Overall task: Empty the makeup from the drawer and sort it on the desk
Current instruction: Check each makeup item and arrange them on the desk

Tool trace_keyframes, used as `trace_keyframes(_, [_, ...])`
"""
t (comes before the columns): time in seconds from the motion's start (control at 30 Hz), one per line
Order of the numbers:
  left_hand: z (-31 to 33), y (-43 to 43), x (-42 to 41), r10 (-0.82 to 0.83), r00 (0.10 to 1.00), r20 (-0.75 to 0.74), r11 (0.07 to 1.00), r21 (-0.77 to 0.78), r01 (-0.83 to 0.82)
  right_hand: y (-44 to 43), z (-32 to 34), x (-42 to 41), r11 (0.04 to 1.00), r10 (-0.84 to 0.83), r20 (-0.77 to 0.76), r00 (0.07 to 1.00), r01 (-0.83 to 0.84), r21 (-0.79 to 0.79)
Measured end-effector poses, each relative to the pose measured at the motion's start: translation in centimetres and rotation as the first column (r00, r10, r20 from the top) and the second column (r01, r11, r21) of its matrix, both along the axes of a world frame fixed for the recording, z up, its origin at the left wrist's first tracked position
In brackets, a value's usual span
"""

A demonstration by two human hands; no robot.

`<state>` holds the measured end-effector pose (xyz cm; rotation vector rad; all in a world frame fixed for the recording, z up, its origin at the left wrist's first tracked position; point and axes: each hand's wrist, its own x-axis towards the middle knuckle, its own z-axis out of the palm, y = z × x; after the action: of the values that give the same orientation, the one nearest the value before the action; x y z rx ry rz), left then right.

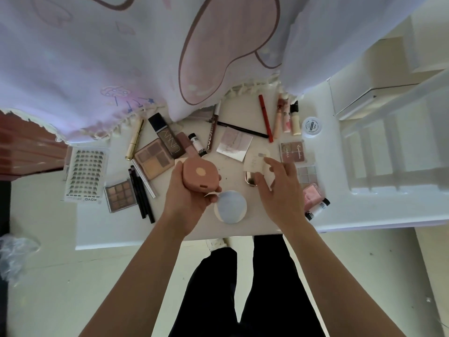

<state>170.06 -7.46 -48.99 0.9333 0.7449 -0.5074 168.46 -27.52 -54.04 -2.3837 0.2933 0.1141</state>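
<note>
My left hand [187, 193] grips a salmon-pink compact case [200, 176] with a pale round spot, held just above the white desk [97, 229]. My right hand [279, 188] pinches a cream-white puff or sachet [255, 161] over a small gold item [251, 178]. A round pale-blue compact [230, 206] lies between my hands. Eyeshadow palettes [154, 161] [291, 152], a lash card [85, 173], black pencils [142, 193], a foundation bottle [167, 135] and several tubes [286, 117] are spread over the desk.
A printed pastel curtain [145, 57] hangs over the desk's far edge. A white jar [312, 127] stands at the right. White shelving or compartments [388, 152] sit at the right side. The floor and my dark trousers [243, 288] are below the desk's front edge.
</note>
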Motion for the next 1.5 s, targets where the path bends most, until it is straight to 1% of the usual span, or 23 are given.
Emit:
trace_keyframes(0.1, [0.1, -0.2, -0.1, -0.034, 0.999, 0.004, 0.995, -0.090, 0.035, -0.3, 1.2, 0.0, 0.994, -0.024, 0.037, 0.999, 0.020, 0.103])
trace_keyframes(0.17, [0.2, -0.5, -0.2, -0.064, 0.998, 0.000, 0.991, -0.122, 0.063, -0.2, 2.3, 0.0, 0.987, 0.016, 0.105, 0.994, -0.033, 0.158])
trace_keyframes(0.27, [0.4, -1.1, -0.4, -0.097, 0.995, 0.023, 0.984, -0.145, 0.099, 0.2, 4.4, 0.2, 0.958, 0.167, 0.219, 0.961, -0.210, 0.194])
trace_keyframes(0.33, [0.5, -1.2, -0.5, -0.109, 0.993, 0.044, 0.981, -0.156, 0.115, 0.4, 6.0, 0.6, 0.907, 0.318, 0.246, 0.916, -0.369, 0.200])
trace_keyframes(0.37, [0.5, -1.2, -0.6, -0.129, 0.990, 0.055, 0.980, -0.148, 0.136, 0.4, 6.6, 0.9, 0.880, 0.403, 0.229, 0.886, -0.444, 0.171])
trace_keyframes(0.43, [0.5, -1.1, -0.7, -0.204, 0.975, 0.083, 0.969, -0.129, 0.213, 0.7, 7.4, 1.6, 0.829, 0.541, 0.133, 0.831, -0.553, 0.084])
trace_keyframes(0.47, [0.6, -1.0, -0.8, -0.245, 0.964, 0.100, 0.960, -0.111, 0.256, 0.8, 7.6, 2.0, 0.812, 0.575, 0.077, 0.814, -0.580, 0.068])
trace_keyframes(0.53, [0.9, -1.1, -0.8, -0.307, 0.942, 0.133, 0.949, -0.037, 0.315, 1.0, 7.5, 2.7, 0.798, 0.596, 0.013, 0.803, -0.594, 0.099])
trace_keyframes(0.6, [1.1, -1.0, -0.7, -0.296, 0.941, 0.163, 0.955, 0.028, 0.295, 0.8, 7.3, 3.0, 0.791, 0.602, 0.033, 0.798, -0.601, 0.115])
trace_keyframes(0.67, [1.2, -0.6, -0.5, -0.274, 0.939, 0.210, 0.962, 0.070, 0.265, 0.4, 7.1, 3.0, 0.791, 0.593, 0.043, 0.804, -0.592, 0.156])
trace_keyframes(0.77, [1.4, 0.4, 0.1, -0.344, 0.897, 0.277, 0.933, 0.208, 0.294, -0.4, 6.7, 2.7, 0.813, 0.508, 0.034, 0.861, -0.493, 0.309])
trace_keyframes(0.83, [1.7, 0.9, 0.4, -0.374, 0.890, 0.262, 0.914, 0.268, 0.305, -0.9, 6.6, 2.6, 0.838, 0.350, 0.042, 0.936, -0.333, 0.432])
trace_keyframes(0.9, [1.9, 1.5, 0.8, -0.437, 0.866, 0.242, 0.877, 0.328, 0.351, -1.3, 6.8, 2.8, 0.846, 0.165, 0.003, 0.986, -0.143, 0.513])
trace_keyframes(0.93, [2.0, 1.8, 0.9, -0.482, 0.844, 0.236, 0.852, 0.351, 0.389, -1.4, 6.9, 2.8, 0.844, 0.116, -0.006, 0.993, -0.095, 0.528])
trace_keyframes(0.97, [2.1, 2.0, 1.0, -0.521, 0.821, 0.234, 0.831, 0.361, 0.424, -1.5, 7.0, 2.8, 0.844, 0.111, 0.004, 0.994, -0.096, 0.527])
trace_keyframes(1.03, [2.1, 2.3, 1.2, -0.561, 0.796, 0.228, 0.812, 0.340, 0.475, -1.2, 7.1, 2.7, 0.846, 0.194, 0.067, 0.979, -0.201, 0.494])
trace_keyframes(1.1, [2.2, 2.3, 1.4, -0.550, 0.806, 0.218, 0.823, 0.307, 0.479, -0.6, 6.8, 2.4, 0.826, 0.301, 0.131, 0.945, -0.327, 0.458])
trace_keyframes(1.13, [2.3, 2.2, 1.4, -0.527, 0.822, 0.216, 0.838, 0.291, 0.461, -0.3, 6.7, 2.3, 0.818, 0.330, 0.139, 0.934, -0.357, 0.451])
trace_keyframes(1.2, [2.3, 2.0, 1.4, -0.435, 0.873, 0.218, 0.895, 0.213, 0.392, 0.1, 6.6, 2.3, 0.822, 0.329, 0.141, 0.934, -0.356, 0.443])
trace_keyframes(1.27, [1.9, 1.9, 1.1, -0.312, 0.920, 0.235, 0.950, 0.086, 0.300, 0.1, 6.8, 2.5, 0.833, 0.305, 0.158, 0.939, -0.343, 0.434])
trace_keyframes(1.3, [1.6, 1.9, 0.9, -0.266, 0.934, 0.239, 0.964, 0.043, 0.264, 0.2, 7.1, 2.7, 0.835, 0.302, 0.172, 0.938, -0.347, 0.427])
trace_keyframes(1.4, [1.0, 1.3, 0.2, -0.222, 0.944, 0.243, 0.970, -0.042, 0.239, 0.4, 7.6, 3.1, 0.844, 0.325, 0.245, 0.913, -0.397, 0.360])
trace_keyframes(1.5, [1.3, 0.5, 0.1, -0.166, 0.969, 0.185, 0.971, -0.142, 0.193, 0.7, 7.6, 3.4, 0.854, 0.409, 0.289, 0.865, -0.475, 0.211])
